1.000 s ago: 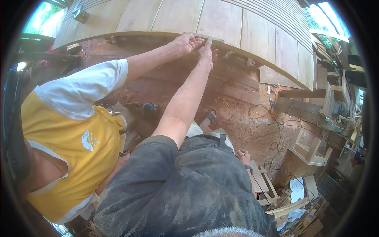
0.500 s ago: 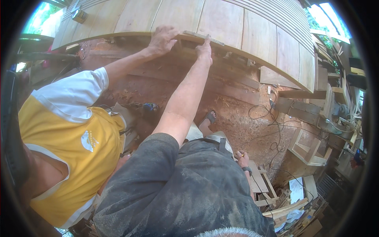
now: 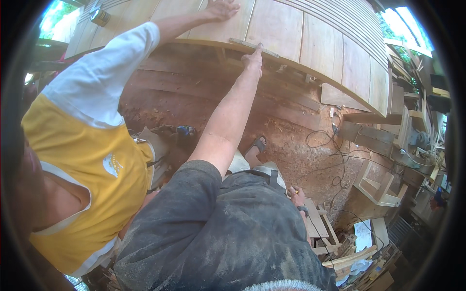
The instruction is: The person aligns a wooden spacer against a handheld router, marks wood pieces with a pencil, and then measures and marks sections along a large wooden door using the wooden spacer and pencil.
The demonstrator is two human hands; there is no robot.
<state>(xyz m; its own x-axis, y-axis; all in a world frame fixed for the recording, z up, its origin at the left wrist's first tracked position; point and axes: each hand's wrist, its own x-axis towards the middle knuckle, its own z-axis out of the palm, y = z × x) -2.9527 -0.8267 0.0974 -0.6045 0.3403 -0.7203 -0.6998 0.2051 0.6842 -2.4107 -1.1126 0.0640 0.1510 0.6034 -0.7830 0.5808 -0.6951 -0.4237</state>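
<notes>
My left arm reaches forward to the near edge of a large wooden panel (image 3: 275,29). At that edge my left hand (image 3: 253,60) has its index finger stretched out, its tip touching a thin narrow strip (image 3: 242,42); the other fingers are curled. Low by my right side, my right hand (image 3: 296,195) is closed around a small yellow thing, mostly hidden by the fingers. A dark watch (image 3: 303,209) is on that wrist. To my left, a co-worker's hand (image 3: 223,9) lies spread over the panel's boards.
The co-worker in a yellow and white shirt (image 3: 92,189) stands close at my left. A can (image 3: 100,17) rests on the panel's far left. Cables (image 3: 342,165) trail over the dirt floor at right, beside a wooden frame (image 3: 381,186) and piled offcuts (image 3: 347,259).
The co-worker's hand has moved from the panel's near edge forward onto its top. My left finger stays at the strip, and my right hand holds its place.
</notes>
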